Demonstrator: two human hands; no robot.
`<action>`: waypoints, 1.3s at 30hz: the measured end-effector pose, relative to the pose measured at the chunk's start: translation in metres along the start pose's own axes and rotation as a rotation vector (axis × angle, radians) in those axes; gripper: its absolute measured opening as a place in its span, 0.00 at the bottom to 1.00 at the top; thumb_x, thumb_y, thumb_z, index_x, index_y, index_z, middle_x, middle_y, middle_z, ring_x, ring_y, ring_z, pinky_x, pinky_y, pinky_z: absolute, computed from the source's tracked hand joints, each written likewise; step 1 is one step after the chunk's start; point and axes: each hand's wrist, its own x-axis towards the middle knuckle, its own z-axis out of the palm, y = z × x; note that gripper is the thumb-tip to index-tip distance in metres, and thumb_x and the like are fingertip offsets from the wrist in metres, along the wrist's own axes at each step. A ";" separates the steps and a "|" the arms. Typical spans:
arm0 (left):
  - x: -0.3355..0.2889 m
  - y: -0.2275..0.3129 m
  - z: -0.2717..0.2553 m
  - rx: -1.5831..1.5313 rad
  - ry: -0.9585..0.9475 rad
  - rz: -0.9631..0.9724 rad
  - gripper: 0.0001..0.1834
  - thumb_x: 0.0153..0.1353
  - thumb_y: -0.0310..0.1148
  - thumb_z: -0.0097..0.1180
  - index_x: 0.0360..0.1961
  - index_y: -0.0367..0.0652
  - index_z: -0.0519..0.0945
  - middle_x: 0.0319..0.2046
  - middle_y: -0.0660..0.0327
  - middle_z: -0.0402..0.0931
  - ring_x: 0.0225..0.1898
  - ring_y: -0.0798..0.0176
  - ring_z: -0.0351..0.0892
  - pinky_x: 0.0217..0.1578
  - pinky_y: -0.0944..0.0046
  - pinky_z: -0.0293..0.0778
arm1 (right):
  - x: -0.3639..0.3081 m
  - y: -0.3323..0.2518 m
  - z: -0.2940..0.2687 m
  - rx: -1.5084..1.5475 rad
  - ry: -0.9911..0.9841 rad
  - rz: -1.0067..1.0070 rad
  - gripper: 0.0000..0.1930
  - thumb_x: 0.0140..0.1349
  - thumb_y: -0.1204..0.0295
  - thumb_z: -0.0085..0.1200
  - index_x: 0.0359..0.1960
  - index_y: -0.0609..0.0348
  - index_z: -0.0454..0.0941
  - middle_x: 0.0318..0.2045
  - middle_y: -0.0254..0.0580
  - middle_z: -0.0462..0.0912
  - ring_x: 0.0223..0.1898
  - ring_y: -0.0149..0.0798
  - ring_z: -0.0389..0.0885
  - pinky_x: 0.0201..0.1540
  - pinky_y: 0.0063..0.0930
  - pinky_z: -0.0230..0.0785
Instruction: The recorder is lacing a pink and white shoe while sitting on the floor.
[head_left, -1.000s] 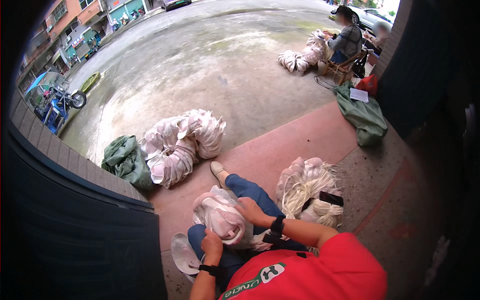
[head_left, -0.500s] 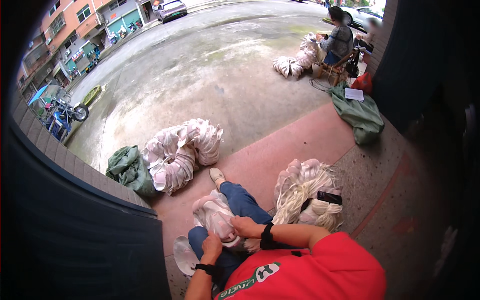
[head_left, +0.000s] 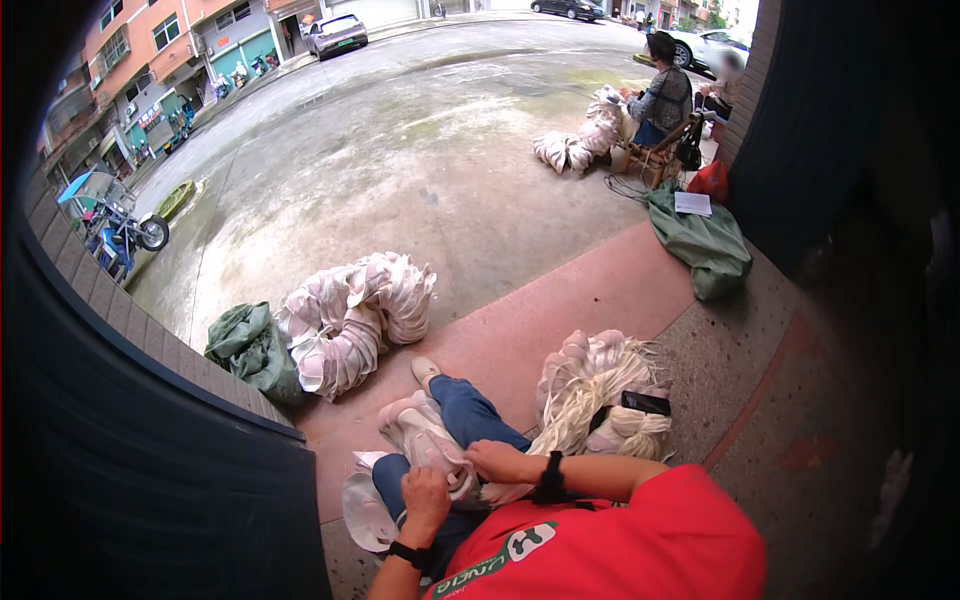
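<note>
Over the person's bent left leg: soft pale-pink-and-white fabric shoe upper (head_left: 412,424), its opening turned toward the body. Left hand (head_left: 426,494) at the near edge, forearm rising from the lower edge, back of hand up, fingers bent; grip closed on the upper's rim, fingertips too small to resolve. Right hand (head_left: 497,461) at the right edge, forearm nearly level from the right, knuckles up; grip likewise closed, pinching the rim. Hands just apart, black bands on both wrists. Beside the left leg: white flat rounded pieces (head_left: 368,515). Right of the legs, on the floor: pink-and-cream bundle of uppers with pale strands (head_left: 590,385), black rectangular phone (head_left: 646,403) on top. Farther out, left: curved pink-and-white stack of uppers (head_left: 335,345) touching crumpled green cloth sack (head_left: 255,355).
</note>
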 end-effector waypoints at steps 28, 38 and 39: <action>-0.016 -0.016 0.029 -1.070 -0.349 -0.318 0.11 0.57 0.34 0.49 0.32 0.37 0.77 0.19 0.67 0.72 0.22 0.74 0.68 0.23 0.73 0.65 | 0.018 -0.014 -0.045 0.303 -0.246 0.176 0.15 0.57 0.62 0.44 0.25 0.63 0.72 0.22 0.57 0.73 0.28 0.58 0.72 0.30 0.43 0.63; -0.032 -0.012 0.051 -1.084 -0.694 -0.382 0.11 0.57 0.36 0.50 0.29 0.38 0.77 0.18 0.68 0.71 0.20 0.75 0.67 0.21 0.73 0.63 | 0.010 -0.016 -0.039 0.276 -0.593 0.074 0.15 0.54 0.62 0.47 0.34 0.61 0.75 0.29 0.55 0.76 0.34 0.53 0.74 0.36 0.40 0.65; -0.033 -0.009 0.048 -1.131 -0.658 -0.413 0.11 0.57 0.36 0.50 0.29 0.39 0.77 0.17 0.69 0.71 0.19 0.75 0.67 0.21 0.74 0.63 | 0.009 -0.017 -0.037 0.278 -0.553 0.008 0.15 0.54 0.61 0.48 0.35 0.61 0.74 0.29 0.55 0.76 0.34 0.53 0.74 0.37 0.40 0.65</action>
